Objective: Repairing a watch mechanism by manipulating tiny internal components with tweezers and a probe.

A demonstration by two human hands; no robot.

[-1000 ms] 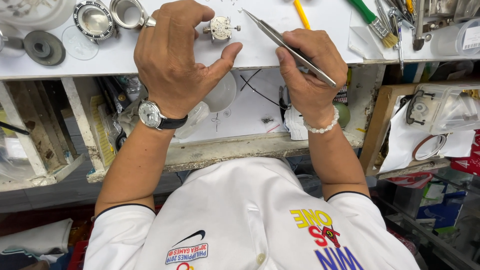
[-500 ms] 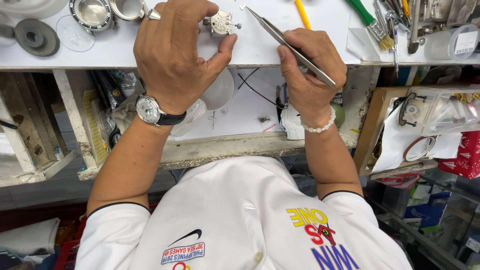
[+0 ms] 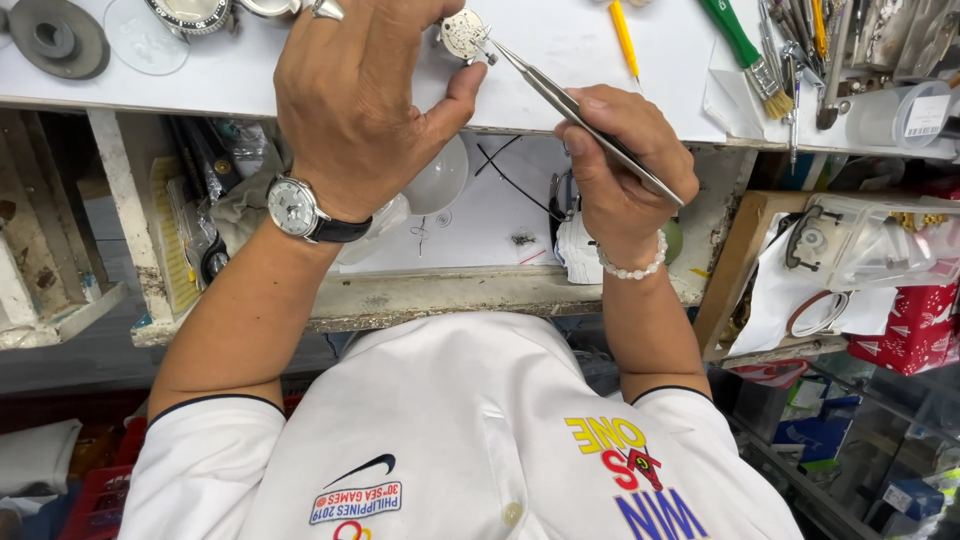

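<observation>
From my head view, nearest at 6 o'clock is the white shirt (image 3: pixel 470 440). Above it, the right hand (image 3: pixel 622 170) pinches steel tweezers (image 3: pixel 585 112) narrowly, tips touching the small round watch movement (image 3: pixel 464 34) at 12 o'clock. The left hand (image 3: pixel 355 100) holds that movement between thumb and fingers at the near edge of the white bench top (image 3: pixel 580 60). My read: the movement is out of its case, which sits with a loose crystal (image 3: pixel 146 40) at 11 o'clock, so teardown looks done and fine work is under way; recasing remains. A green-handled brush (image 3: pixel 745 45) and other tools lie at 1 o'clock.
</observation>
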